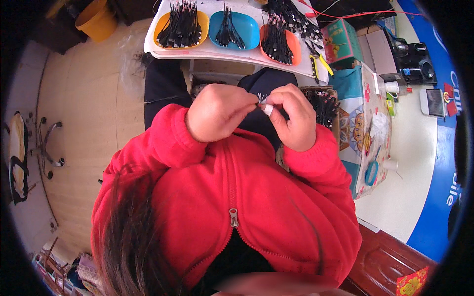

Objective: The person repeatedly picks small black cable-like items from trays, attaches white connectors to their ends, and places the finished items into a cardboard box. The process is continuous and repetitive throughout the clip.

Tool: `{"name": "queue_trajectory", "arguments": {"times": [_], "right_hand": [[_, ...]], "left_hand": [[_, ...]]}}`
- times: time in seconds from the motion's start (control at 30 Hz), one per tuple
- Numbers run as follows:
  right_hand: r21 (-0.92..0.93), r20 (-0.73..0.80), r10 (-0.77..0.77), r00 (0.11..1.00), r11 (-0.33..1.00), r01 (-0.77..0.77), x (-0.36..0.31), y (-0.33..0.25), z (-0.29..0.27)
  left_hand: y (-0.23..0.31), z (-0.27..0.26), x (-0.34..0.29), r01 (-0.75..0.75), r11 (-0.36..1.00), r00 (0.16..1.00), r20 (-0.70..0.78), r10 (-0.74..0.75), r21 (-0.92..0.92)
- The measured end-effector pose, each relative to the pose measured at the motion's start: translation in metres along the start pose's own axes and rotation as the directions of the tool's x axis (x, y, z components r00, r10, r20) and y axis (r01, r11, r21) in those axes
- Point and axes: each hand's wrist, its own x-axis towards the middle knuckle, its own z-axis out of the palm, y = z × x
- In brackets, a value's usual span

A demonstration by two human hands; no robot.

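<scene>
Before my chest, both hands are raised with their fingertips nearly meeting. My left hand (217,113) is closed in a pinch at a small fan of thin pale wire ends (262,97). From the other side, my right hand (295,116) pinches at the same wires, thumb against forefinger. White tape (267,109) wraps the right thumb's tip. The rest of the wires is hidden behind the fingers. Beyond the hands, short black cables with metal plugs lie in a yellow tray (159,40), a blue tray (252,25) and an orange tray (296,50).
The trays stand on a white table (212,60), beside more loose black cables (298,22) and yellow-handled pliers (322,64). Below its right end, a box holds more cables (323,106). Blue-handled scissors (373,170) lie on the patterned cloth at right. A yellow bucket (96,22) stands far left.
</scene>
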Motion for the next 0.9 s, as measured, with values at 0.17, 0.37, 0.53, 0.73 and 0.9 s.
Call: {"name": "queue_trajectory", "arguments": {"times": [0.17, 0.37, 0.53, 0.73, 0.9], "right_hand": [[0.288, 0.161, 0.293, 0.942, 0.899, -0.329, 0.002, 0.011, 0.004], [0.111, 0.012, -0.018, 1.0, 0.994, 0.016, 0.003, 0.006, -0.003], [0.013, -0.021, -0.127, 0.992, 0.992, 0.127, 0.002, -0.003, -0.004], [0.108, -0.014, -0.063, 0.998, 0.992, 0.064, -0.008, -0.007, -0.004], [0.881, 0.184, 0.165, 0.969, 0.409, -0.237, -0.018, 0.001, 0.011]], "left_hand": [[-0.014, -0.004, 0.0, -0.09, 0.995, 0.995, 0.034, 0.089, 0.048], [-0.016, -0.009, 0.001, 0.399, 0.685, 0.915, 0.317, -0.251, -0.61], [-0.009, -0.006, -0.001, 0.517, 0.547, 0.85, 0.32, -0.419, -0.659], [-0.01, -0.002, -0.005, 0.517, 0.461, 0.848, 0.359, -0.39, -0.722], [-0.006, 0.005, -0.009, 0.434, 0.319, 0.896, 0.367, -0.249, -0.843]]}}
